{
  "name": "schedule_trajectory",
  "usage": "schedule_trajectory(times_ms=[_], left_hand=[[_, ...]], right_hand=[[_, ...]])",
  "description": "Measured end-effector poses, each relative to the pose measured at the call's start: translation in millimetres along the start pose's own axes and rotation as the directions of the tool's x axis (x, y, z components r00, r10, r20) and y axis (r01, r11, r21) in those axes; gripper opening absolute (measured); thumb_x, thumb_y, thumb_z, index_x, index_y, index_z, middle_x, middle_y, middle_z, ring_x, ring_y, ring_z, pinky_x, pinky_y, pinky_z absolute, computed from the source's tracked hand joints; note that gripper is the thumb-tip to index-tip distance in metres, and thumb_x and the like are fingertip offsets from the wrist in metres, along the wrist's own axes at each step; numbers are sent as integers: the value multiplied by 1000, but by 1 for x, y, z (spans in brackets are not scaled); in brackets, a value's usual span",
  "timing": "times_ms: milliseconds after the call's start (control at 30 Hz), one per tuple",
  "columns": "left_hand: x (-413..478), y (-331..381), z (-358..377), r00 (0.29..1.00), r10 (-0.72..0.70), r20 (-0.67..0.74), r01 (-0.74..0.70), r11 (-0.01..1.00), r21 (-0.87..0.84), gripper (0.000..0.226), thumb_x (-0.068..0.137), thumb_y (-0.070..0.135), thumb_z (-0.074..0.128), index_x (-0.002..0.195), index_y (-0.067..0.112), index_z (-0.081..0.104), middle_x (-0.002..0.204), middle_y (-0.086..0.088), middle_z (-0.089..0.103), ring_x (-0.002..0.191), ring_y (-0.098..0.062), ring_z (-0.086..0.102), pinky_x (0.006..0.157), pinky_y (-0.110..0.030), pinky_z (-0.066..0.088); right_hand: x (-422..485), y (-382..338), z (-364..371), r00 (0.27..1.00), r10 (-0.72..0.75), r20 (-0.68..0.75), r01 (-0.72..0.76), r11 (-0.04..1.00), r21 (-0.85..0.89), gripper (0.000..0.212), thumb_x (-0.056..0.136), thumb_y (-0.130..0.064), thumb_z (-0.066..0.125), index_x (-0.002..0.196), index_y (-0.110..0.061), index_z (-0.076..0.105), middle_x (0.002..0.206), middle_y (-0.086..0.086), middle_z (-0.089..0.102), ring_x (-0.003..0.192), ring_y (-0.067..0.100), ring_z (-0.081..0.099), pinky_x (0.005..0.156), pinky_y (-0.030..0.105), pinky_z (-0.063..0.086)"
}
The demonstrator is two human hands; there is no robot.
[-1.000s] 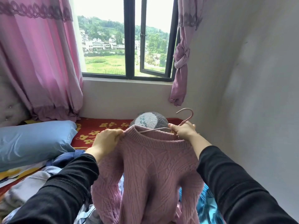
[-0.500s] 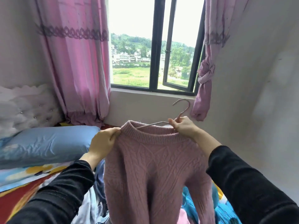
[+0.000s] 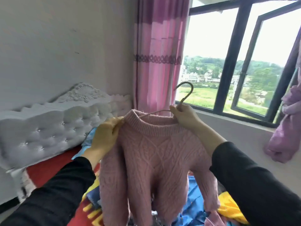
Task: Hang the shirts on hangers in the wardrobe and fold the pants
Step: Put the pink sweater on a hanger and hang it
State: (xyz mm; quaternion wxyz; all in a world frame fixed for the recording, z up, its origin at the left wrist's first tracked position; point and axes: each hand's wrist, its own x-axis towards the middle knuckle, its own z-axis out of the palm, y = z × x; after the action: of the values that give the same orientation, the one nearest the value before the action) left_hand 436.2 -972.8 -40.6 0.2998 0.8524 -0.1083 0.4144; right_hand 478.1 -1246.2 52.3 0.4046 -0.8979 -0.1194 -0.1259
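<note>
A pink cable-knit sweater (image 3: 156,157) hangs in front of me on a thin pink hanger (image 3: 185,95), whose hook sticks up above the collar. My left hand (image 3: 105,136) pinches the sweater's left shoulder by the neckline. My right hand (image 3: 184,116) grips the base of the hanger's hook at the right side of the collar. The sleeves dangle down over the bed. Most of the hanger is hidden inside the sweater.
A bed with a red patterned cover (image 3: 48,163) and a white tufted headboard (image 3: 48,128) lies below and left. Mixed blue and yellow clothes (image 3: 195,206) are piled under the sweater. Pink curtains (image 3: 156,54) and an open black-framed window (image 3: 244,62) stand behind.
The view has swung left and up, bringing the headboard into sight. The sweater on its hanger has been lifted higher off the bed, and both hands keep their hold.
</note>
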Motion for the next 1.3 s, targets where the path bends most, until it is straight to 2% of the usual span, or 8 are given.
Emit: schedule_trajectory(times_ms=[200, 333, 567, 767, 900, 1000, 1133, 1300], left_hand=[[-52, -44, -113, 981, -189, -46, 194, 959, 208, 28, 99, 25, 49, 120, 18, 67, 111, -6, 70, 102, -26, 65, 85, -27, 44], [-93, -81, -194, 930, -354, -104, 369, 884, 288, 30, 100, 29, 46, 124, 28, 64, 120, 3, 68, 111, -19, 61, 92, -27, 46], [-163, -153, -342, 825, -531, -196, 560, 720, 409, 27, 97, 15, 46, 111, 22, 68, 107, 2, 69, 99, -18, 63, 77, -24, 42], [-226, -222, -484, 700, -668, -253, 687, 534, 493, 22, 98, 19, 43, 95, 28, 64, 100, 3, 68, 95, -20, 63, 74, -31, 49], [-235, -262, -563, 658, -712, -245, 717, 492, 494, 32, 96, 24, 46, 124, 32, 57, 114, 6, 65, 104, -16, 60, 88, -33, 49], [-234, -287, -599, 640, -734, -228, 733, 493, 469, 47, 95, 25, 45, 137, 46, 40, 112, 12, 61, 89, -6, 58, 70, -22, 45], [-232, -327, -636, 651, -732, -204, 713, 496, 496, 55, 95, 19, 43, 142, 44, 29, 91, 16, 52, 66, 3, 46, 54, -11, 37], [-220, -389, -680, 650, -738, -182, 706, 498, 504, 54, 90, 10, 39, 130, 45, 34, 76, 13, 52, 62, -4, 51, 43, -10, 35]], right_hand=[[-23, -78, 91, 976, -149, 157, 137, 987, 88, 42, 94, -48, 49, 67, -17, 58, 69, -1, 59, 86, 28, 62, 101, 54, 40], [-42, -139, 165, 936, -237, 259, 201, 967, 158, 42, 95, -48, 49, 65, -18, 51, 78, 5, 58, 86, 29, 58, 95, 49, 44], [-86, -269, 305, 733, -447, 512, 441, 886, 143, 36, 99, -34, 46, 67, -16, 46, 68, 0, 50, 64, 17, 48, 56, 30, 34], [-140, -396, 419, 598, -594, 538, 582, 783, 218, 38, 95, -29, 54, 60, -16, 45, 63, 1, 49, 61, 20, 47, 53, 29, 33], [-166, -475, 479, 557, -647, 521, 629, 738, 244, 36, 94, -33, 55, 63, -18, 45, 64, -2, 49, 58, 15, 46, 50, 29, 32], [-179, -524, 519, 512, -670, 538, 671, 703, 236, 30, 95, -35, 54, 70, -19, 48, 68, -3, 51, 63, 17, 50, 50, 27, 34], [-188, -578, 572, 472, -688, 552, 712, 667, 222, 23, 95, -34, 54, 87, -13, 55, 79, 0, 56, 75, 22, 56, 62, 30, 43], [-183, -643, 636, 436, -706, 557, 747, 629, 213, 36, 93, -26, 58, 61, -14, 47, 61, 1, 52, 57, 18, 51, 48, 26, 34]])
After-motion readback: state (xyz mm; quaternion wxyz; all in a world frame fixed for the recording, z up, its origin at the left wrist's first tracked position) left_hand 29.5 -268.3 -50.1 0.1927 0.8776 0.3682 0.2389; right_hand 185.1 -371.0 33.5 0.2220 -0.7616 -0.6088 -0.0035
